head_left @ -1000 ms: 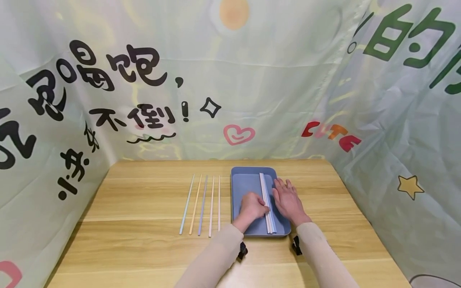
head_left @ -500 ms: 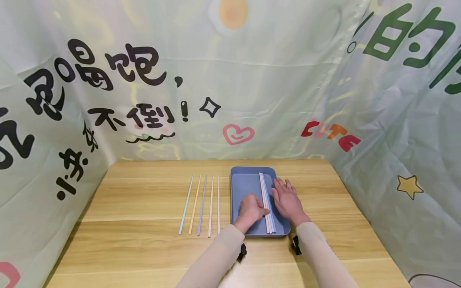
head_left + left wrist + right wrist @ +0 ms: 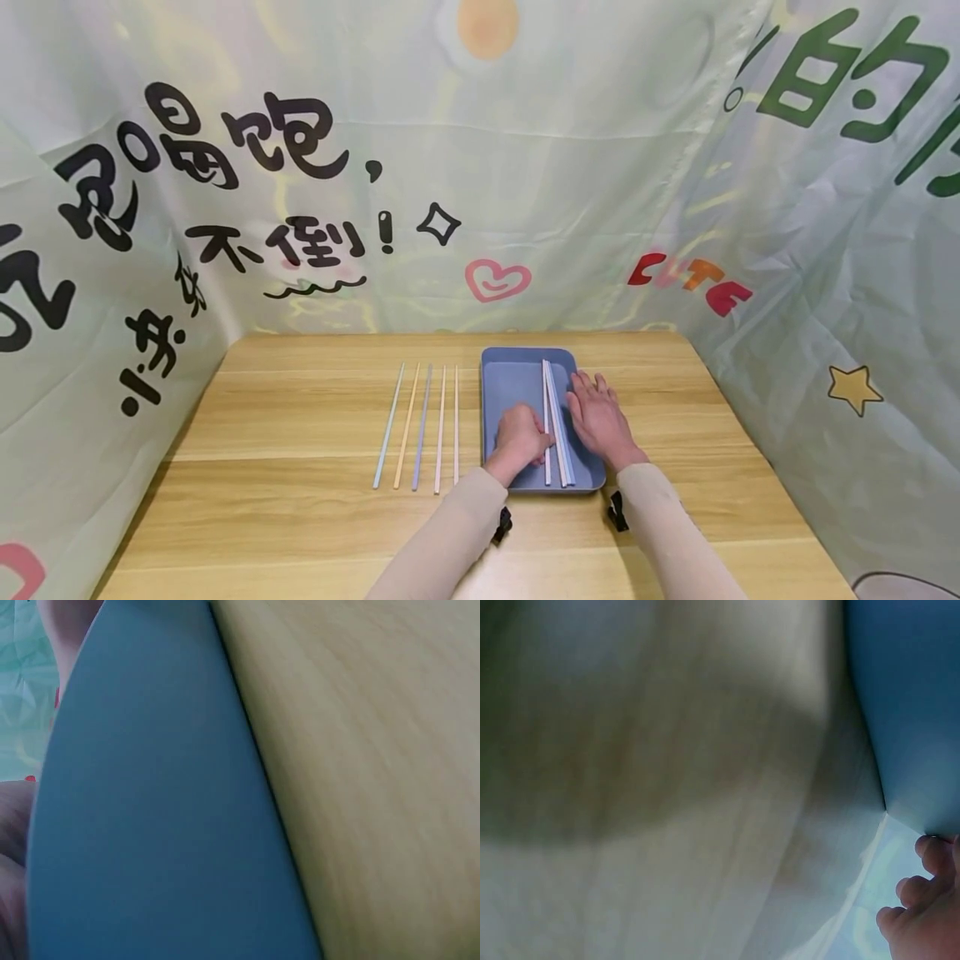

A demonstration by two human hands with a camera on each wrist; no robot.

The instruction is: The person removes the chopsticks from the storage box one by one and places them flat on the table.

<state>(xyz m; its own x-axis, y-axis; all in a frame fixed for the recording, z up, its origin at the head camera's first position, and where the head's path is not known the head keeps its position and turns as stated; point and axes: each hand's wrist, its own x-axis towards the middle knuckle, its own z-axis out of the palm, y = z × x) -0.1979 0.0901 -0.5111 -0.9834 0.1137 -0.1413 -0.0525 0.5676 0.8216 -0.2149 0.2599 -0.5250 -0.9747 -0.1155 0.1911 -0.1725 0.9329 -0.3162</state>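
A blue-grey tray [image 3: 513,379] lies on the wooden table with several pale chopsticks [image 3: 558,454] lengthwise along its right half. Inside it, my left hand [image 3: 522,433] pinches one whitish-pink chopstick [image 3: 547,468] between thumb and fingers. That chopstick stands apart from the others at its near end, while the far ends lie close together. Over the tray's right rim rests my right hand [image 3: 602,417], fingers straight and pointing forward. In the right wrist view its fingertips [image 3: 930,855] are at the top of the tray's wall. The left wrist view mostly shows the tray's outer wall [image 3: 150,795].
Left of the tray, several chopsticks lie side by side on the table [image 3: 300,417]: light blue [image 3: 389,425], yellow [image 3: 407,427], purple [image 3: 422,427] and pinkish ones [image 3: 440,429]. Printed cloth [image 3: 570,183] hangs behind and on both sides.
My left hand has drawn the near end of one chopstick leftward, away from the bundle in the tray. The right hand and the row on the table have stayed put.
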